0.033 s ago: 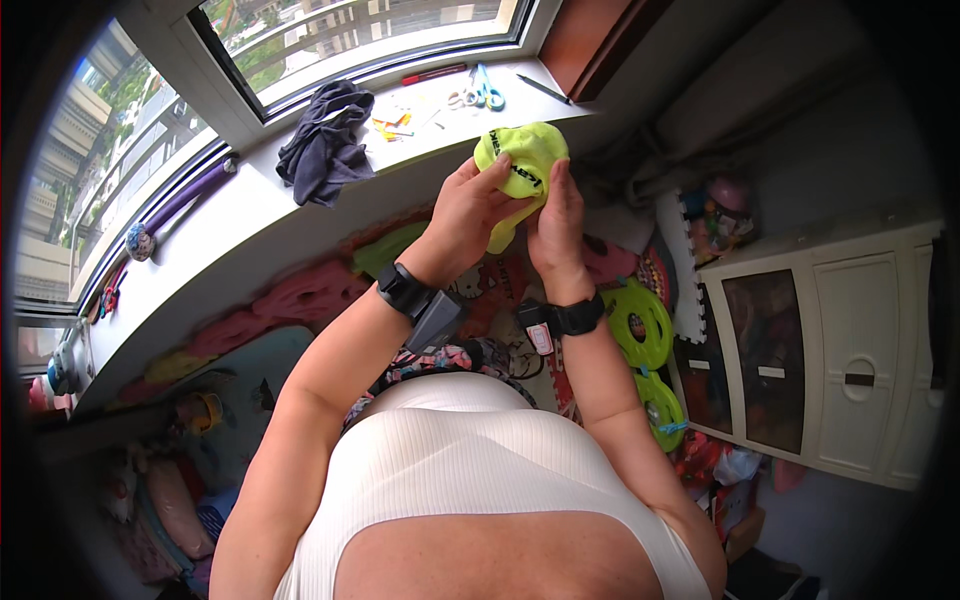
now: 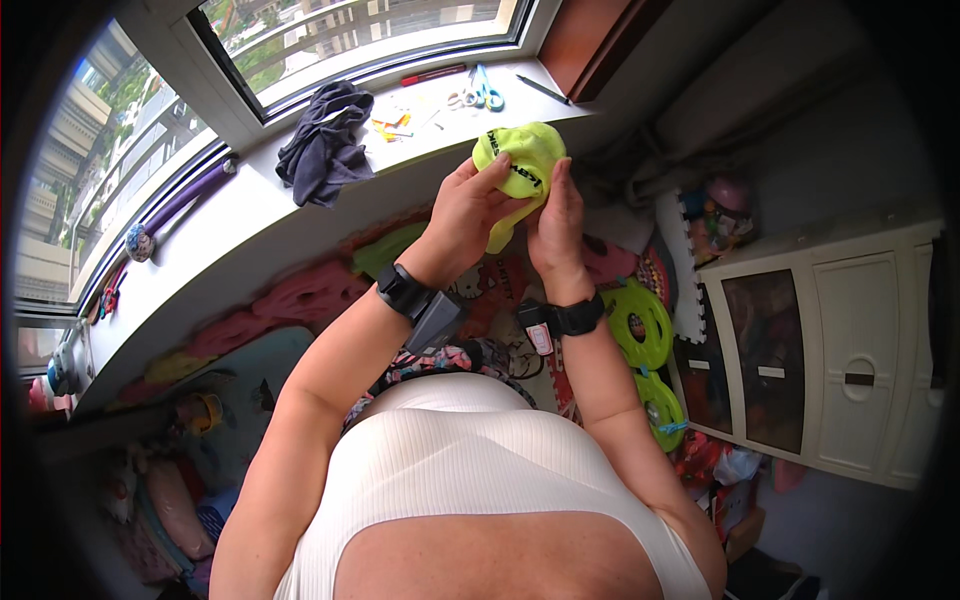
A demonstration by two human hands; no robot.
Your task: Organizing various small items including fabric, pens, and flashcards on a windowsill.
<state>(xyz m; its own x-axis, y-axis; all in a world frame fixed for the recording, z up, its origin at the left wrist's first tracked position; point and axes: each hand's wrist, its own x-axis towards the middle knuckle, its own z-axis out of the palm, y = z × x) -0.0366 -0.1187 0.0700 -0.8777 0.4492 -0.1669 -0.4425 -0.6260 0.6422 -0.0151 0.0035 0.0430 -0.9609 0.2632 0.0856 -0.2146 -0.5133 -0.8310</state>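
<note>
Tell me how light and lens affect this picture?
Head view: daylight from the window brightens the sill, whose edge bows, likely from the fisheye; the yellow-green cloth by the left hand and right hand is well lit; the lower-left clutter is dim; corners go black.

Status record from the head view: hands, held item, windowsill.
Left hand: thumb pressed on neon-yellow cloth
Right hand: at the cloth's right edge; grip partly hidden
Held item: neon-yellow cloth, black print, a strip hanging between the hands
Windowsill: includes dark crumpled cloth, red pen, blue scissors, black pen
</note>
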